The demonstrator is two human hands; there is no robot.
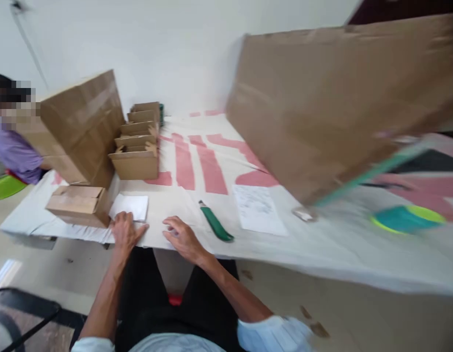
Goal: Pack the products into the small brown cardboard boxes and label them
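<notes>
My left hand lies at the table's front edge, its fingers spread and touching the near edge of a white paper stack. Just left of it sits a small closed cardboard box. My right hand is at the front edge too, fingers loosely curved and apart, with nothing in them. To its right lies a green-handled cutter, and beyond that a sheet of paper with writing.
A row of open small cardboard boxes stands behind the paper stack. Large cartons rise on the left and right. A teal and yellow item lies on the white-and-pink tablecloth. Another person is at far left.
</notes>
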